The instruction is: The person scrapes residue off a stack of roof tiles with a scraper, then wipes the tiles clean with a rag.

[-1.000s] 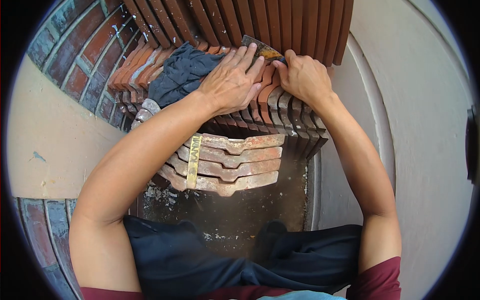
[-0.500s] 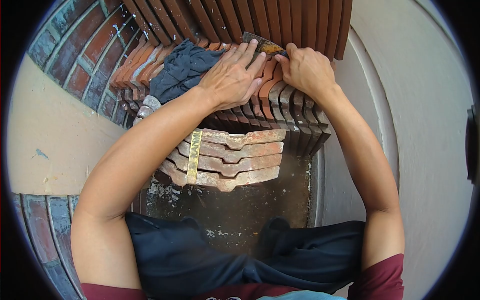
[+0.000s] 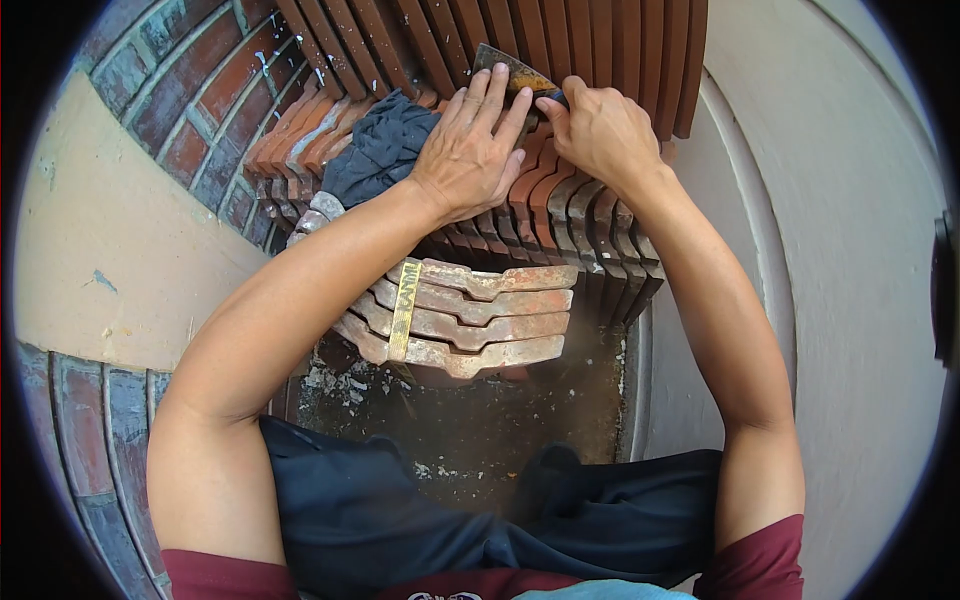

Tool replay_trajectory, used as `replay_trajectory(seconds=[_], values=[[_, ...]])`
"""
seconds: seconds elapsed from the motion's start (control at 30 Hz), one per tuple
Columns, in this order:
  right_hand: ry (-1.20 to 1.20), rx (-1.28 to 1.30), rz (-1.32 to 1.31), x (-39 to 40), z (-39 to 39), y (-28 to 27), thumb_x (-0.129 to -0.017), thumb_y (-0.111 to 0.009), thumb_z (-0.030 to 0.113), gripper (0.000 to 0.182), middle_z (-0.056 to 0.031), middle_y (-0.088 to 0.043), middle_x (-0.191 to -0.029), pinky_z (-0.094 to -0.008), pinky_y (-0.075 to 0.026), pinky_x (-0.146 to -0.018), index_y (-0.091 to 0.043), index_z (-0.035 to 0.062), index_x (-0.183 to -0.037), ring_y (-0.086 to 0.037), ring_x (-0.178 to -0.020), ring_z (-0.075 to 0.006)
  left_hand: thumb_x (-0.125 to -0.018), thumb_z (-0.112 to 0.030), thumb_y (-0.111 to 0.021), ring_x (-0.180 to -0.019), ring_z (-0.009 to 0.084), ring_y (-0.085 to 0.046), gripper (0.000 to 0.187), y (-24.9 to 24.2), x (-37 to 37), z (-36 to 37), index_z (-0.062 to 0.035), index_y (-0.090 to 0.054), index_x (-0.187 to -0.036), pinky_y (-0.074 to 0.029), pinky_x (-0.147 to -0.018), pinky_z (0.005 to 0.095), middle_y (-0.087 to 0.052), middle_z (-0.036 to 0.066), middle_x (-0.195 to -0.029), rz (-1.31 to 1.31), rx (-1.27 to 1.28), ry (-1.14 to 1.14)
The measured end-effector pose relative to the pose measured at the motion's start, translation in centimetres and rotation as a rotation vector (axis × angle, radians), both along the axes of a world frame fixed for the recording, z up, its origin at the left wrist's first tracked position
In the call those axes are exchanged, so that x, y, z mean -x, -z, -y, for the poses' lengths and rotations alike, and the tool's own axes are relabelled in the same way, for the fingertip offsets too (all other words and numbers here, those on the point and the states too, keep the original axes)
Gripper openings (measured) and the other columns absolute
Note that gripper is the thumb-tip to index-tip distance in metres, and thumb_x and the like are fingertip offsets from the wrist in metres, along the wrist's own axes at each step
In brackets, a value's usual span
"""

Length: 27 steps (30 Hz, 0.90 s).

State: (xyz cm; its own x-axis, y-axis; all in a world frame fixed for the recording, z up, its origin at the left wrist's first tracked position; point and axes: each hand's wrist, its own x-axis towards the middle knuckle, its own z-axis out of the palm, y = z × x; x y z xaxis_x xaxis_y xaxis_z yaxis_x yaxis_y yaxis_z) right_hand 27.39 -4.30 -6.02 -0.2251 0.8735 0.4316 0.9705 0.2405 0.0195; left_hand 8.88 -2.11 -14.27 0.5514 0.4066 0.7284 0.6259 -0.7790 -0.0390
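My right hand (image 3: 610, 130) is closed round the dark handle of a scraper (image 3: 524, 76), a flat metal blade with a rusty yellow patch. The blade lies tilted among the clay roof tiles. My left hand (image 3: 470, 145) is laid flat with fingers stretched and apart, its fingertips against the blade's near edge. Under both hands runs a row of stacked curved roof tiles (image 3: 545, 190), orange to grey-brown. A crumpled dark grey cloth (image 3: 378, 150) rests on the tiles just left of my left hand. What the blade's lower edge touches is hidden by my fingers.
Closer to me sits a smaller stack of worn tiles (image 3: 510, 325) with a yellow lettered strap (image 3: 404, 312) across it. Upright brown tiles (image 3: 580, 45) stand behind. A brick wall (image 3: 215, 90) is on the left, a pale wall (image 3: 850, 300) on the right. Debris litters the dark floor (image 3: 480, 425).
The view has shifted slightly, so the tiles and cloth appear a little further right. Both hands stay at the scraper, which sits slightly further left and higher in view.
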Motion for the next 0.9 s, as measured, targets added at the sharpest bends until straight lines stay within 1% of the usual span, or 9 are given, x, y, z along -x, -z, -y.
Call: replay_trajectory(seconds=[0.1,0.27,0.4,0.5,0.6,0.77,0.8,0.87,0.9], values=[[-0.005,0.014,-0.013,-0.8,0.2,1.2,-0.100,-0.057,0.035,0.037,-0.0249,-0.070,-0.076,-0.0513,-0.058,-0.068,-0.066,-0.0010,-0.096,-0.071,-0.075,-0.0447,-0.089,-0.023,-0.069,-0.140,0.0511,-0.037,0.074,0.3,0.0,-0.1,0.0054,-0.039,-0.150,-0.034,-0.115,0.0548,-0.034,0.036,-0.153,-0.009,0.034,0.025],[0.007,0.028,0.006,-0.2,-0.5,0.4,-0.100,-0.056,0.035,0.038,-0.0251,-0.071,-0.077,-0.0523,-0.058,-0.070,-0.066,-0.0012,-0.096,-0.071,-0.076,-0.0449,-0.090,-0.025,-0.068,-0.141,0.0506,-0.037,0.075,0.2,-0.2,0.0,0.0046,-0.037,-0.151,-0.033,-0.116,0.0547,-0.033,0.036,-0.154,-0.014,0.027,-0.038],[-0.004,0.018,-0.011,-0.8,-0.1,0.6,-0.100,-0.056,0.036,0.039,-0.0255,-0.070,-0.076,-0.0524,-0.058,-0.071,-0.066,-0.0016,-0.097,-0.071,-0.078,-0.0453,-0.089,-0.026,-0.069,-0.142,0.0499,-0.036,0.077,0.2,0.0,0.1,0.0040,-0.035,-0.152,-0.033,-0.116,0.0544,-0.032,0.036,-0.154,-0.042,0.048,-0.020],[0.020,0.062,-0.011,-1.0,-0.3,0.8,-0.100,-0.056,0.037,0.040,-0.0256,-0.071,-0.077,-0.0522,-0.058,-0.073,-0.066,-0.0016,-0.098,-0.071,-0.079,-0.0451,-0.089,-0.027,-0.069,-0.142,0.0490,-0.035,0.080,0.2,-0.2,0.1,0.0035,-0.033,-0.153,-0.035,-0.114,0.0540,-0.031,0.035,-0.155,-0.075,0.053,-0.026],[0.008,0.058,0.002,-0.5,-0.5,0.1,-0.100,-0.055,0.036,0.039,-0.0256,-0.071,-0.078,-0.0518,-0.058,-0.072,-0.067,-0.0015,-0.100,-0.071,-0.078,-0.0449,-0.089,-0.027,-0.069,-0.143,0.0488,-0.035,0.080,0.4,-0.2,-0.1,0.0037,-0.033,-0.153,-0.035,-0.114,0.0531,-0.031,0.035,-0.156,-0.034,0.049,-0.043],[0.045,0.126,-0.036,0.4,-0.4,0.5,-0.100,-0.055,0.040,0.043,-0.0253,-0.073,-0.089,-0.0520,-0.058,-0.080,-0.069,-0.0004,-0.102,-0.072,-0.088,-0.0432,-0.088,-0.026,-0.068,-0.144,0.0502,-0.034,0.079,0.1,0.2,0.1,0.0041,-0.035,-0.153,-0.033,-0.116,0.0537,-0.032,0.035,-0.156,-0.041,0.071,0.000],[0.084,0.142,-0.029,-0.3,-0.3,0.3,-0.100,-0.054,0.040,0.043,-0.0252,-0.073,-0.092,-0.0520,-0.058,-0.081,-0.070,-0.0002,-0.103,-0.072,-0.091,-0.0428,-0.088,-0.025,-0.067,-0.144,0.0503,-0.033,0.078,0.1,0.2,-0.1,0.0042,-0.035,-0.153,-0.032,-0.117,0.0537,-0.032,0.035,-0.156,-0.035,0.075,0.029],[0.019,0.137,-0.085,-1.2,-0.9,0.9,-0.097,-0.056,0.043,0.046,-0.0273,-0.072,-0.087,-0.0540,-0.058,-0.077,-0.069,0.0002,-0.104,-0.071,-0.087,-0.0452,-0.089,-0.023,-0.067,-0.146,0.0495,-0.032,0.077,0.1,-0.1,0.1,0.0032,-0.034,-0.154,-0.031,-0.118,0.0524,-0.031,0.034,-0.157,-0.075,0.075,-0.033],[0.009,0.146,-0.087,-1.5,-0.8,0.8,-0.097,-0.056,0.043,0.045,-0.0271,-0.072,-0.087,-0.0534,-0.058,-0.078,-0.070,0.0003,-0.103,-0.071,-0.087,-0.0448,-0.090,-0.022,-0.066,-0.145,0.0497,-0.032,0.077,0.2,-0.2,-0.1,0.0024,-0.033,-0.154,-0.032,-0.118,0.0516,-0.031,0.034,-0.157,-0.078,0.062,-0.025]])
